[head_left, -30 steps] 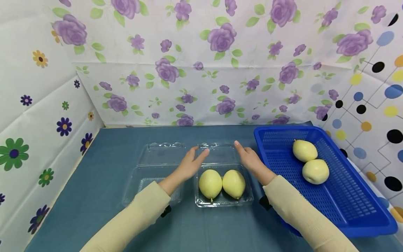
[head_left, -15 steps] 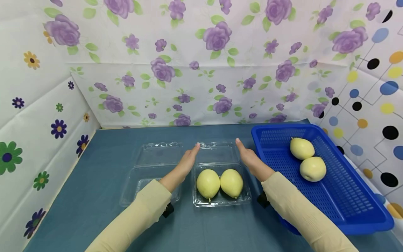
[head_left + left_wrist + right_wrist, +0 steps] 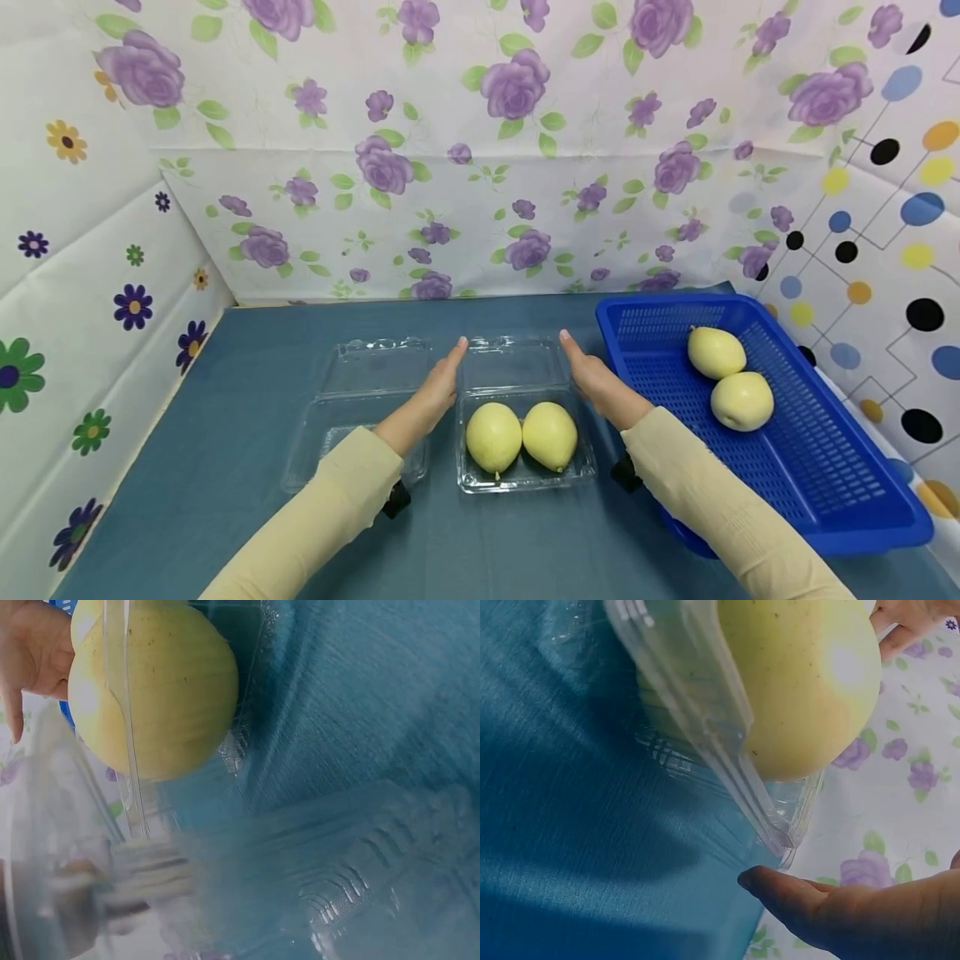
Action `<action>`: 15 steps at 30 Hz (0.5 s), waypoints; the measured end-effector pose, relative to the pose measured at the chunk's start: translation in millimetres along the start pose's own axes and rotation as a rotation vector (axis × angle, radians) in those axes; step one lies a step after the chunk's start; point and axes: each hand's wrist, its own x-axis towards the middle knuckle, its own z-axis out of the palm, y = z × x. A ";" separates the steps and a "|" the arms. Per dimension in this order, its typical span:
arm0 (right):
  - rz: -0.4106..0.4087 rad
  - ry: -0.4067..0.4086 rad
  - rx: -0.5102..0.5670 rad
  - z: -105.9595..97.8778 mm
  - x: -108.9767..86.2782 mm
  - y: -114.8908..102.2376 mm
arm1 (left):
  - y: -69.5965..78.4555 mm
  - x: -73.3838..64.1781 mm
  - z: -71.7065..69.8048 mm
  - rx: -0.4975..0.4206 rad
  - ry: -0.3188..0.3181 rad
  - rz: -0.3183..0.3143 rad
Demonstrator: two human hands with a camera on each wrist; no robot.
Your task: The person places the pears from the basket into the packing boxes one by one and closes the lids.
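Observation:
Two pale yellow pears (image 3: pixel 493 438) sit side by side in the base of a clear plastic clamshell box (image 3: pixel 525 482), whose lid lies back, away from me. My left hand (image 3: pixel 438 387) is beside the left edge of that lid, thumb pointing forward. At the lid's right edge is my right hand (image 3: pixel 596 382), also with its thumb extended. In the right wrist view the right hand (image 3: pixel 862 915) has its thumb tip close to the hinge corner; contact is unclear. Neither hand holds anything. The left wrist view shows a pear (image 3: pixel 165 690) behind blurred clear plastic.
A second clear clamshell box (image 3: pixel 352 408) lies opened out on the left, partly behind my left arm. On the right, a blue plastic basket (image 3: pixel 885 542) holds two more pears (image 3: pixel 742 402). Patterned sheets (image 3: pixel 450 183) stand around the blue-green tabletop (image 3: pixel 480 550).
My left hand has drawn left from over the lid to its left edge, and its fingers have straightened. The right hand stays almost where it was. The head view has shifted slightly.

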 end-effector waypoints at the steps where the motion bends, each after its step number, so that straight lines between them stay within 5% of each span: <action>1: 0.002 0.009 -0.001 0.3 0.3 -0.4 | -0.1 -0.1 -0.9 -0.002 -0.004 -0.001; 15: -0.058 0.033 0.023 1.8 -3.2 -2.2 | 9.4 -3.8 -8.2 -0.063 -0.035 0.033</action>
